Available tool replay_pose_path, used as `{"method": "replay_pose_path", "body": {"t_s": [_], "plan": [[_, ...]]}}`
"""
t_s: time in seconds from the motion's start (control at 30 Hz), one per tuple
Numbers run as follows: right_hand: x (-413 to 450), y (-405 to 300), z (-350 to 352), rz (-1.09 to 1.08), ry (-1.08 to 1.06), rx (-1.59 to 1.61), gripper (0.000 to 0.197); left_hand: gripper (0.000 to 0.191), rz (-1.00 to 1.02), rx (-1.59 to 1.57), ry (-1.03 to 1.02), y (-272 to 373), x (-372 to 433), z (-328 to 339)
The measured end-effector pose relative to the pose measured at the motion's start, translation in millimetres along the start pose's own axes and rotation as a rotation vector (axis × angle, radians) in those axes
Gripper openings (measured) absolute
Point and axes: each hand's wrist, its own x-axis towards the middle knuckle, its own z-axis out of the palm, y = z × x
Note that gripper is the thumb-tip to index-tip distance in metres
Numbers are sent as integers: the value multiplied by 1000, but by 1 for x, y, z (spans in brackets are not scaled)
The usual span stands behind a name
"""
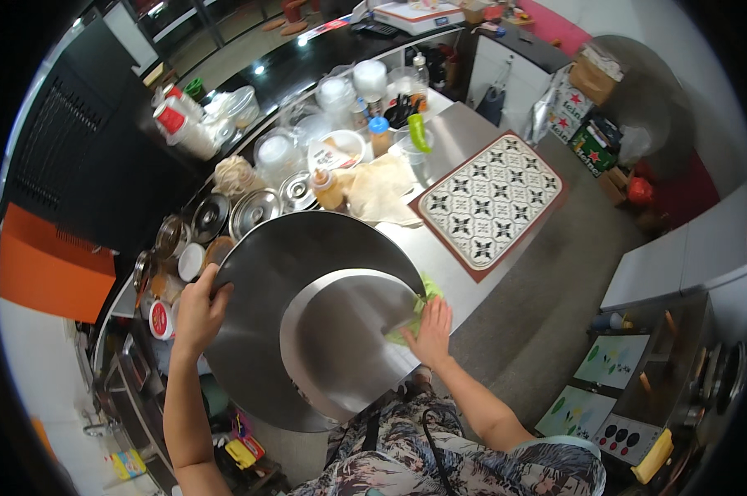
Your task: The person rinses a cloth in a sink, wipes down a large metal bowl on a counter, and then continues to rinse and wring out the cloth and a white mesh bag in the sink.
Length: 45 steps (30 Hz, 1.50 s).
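Note:
A large round dark metal pan or lid point(256, 353), with a raised bright metal ring and a shiny inner surface, is tilted in front of me over the counter's near edge. My left hand point(201, 310) grips its rim at the upper left, thumb on the near face. My right hand point(432, 328) presses a light green cloth point(431, 287) against the rim on the right side, fingers extended. Part of the cloth lies on the inner side of the rim. Whatever is behind the disc is hidden by it.
Behind the disc stand metal pot lids point(256, 211), a sauce bottle point(328, 189), a beige cloth point(380, 186) and plastic containers point(275, 155). A patterned mat point(491, 198) lies on the counter to the right. Cabinets with a control panel point(627, 439) stand at the lower right.

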Motion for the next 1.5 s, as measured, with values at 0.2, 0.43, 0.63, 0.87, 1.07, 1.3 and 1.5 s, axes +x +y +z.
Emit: {"method": "replay_pose_path", "body": {"t_s": [0.2,0.43,0.63,0.87,1.07,1.3,1.5], "plan": [[-16,11,-16,-90,-118,38,97,16,89,0,42,2,49,36],[-35,-16,-1,-301,-197,71,76,30,-14,21,52,-32,87,56],[-19,22,-18,-684,-302,331,62,45,-42,302,151,-10,78,53],[0,137,-43,-559,-163,166,46,39,127,395,472,66,2,62],[15,168,-61,-14,18,336,24,29,160,183,437,88,-87,112],[19,151,-78,327,-32,712,26,18,59,-18,38,104,-139,185],[84,137,-76,296,-62,973,33,16,192,-9,-236,116,-143,222]]}}
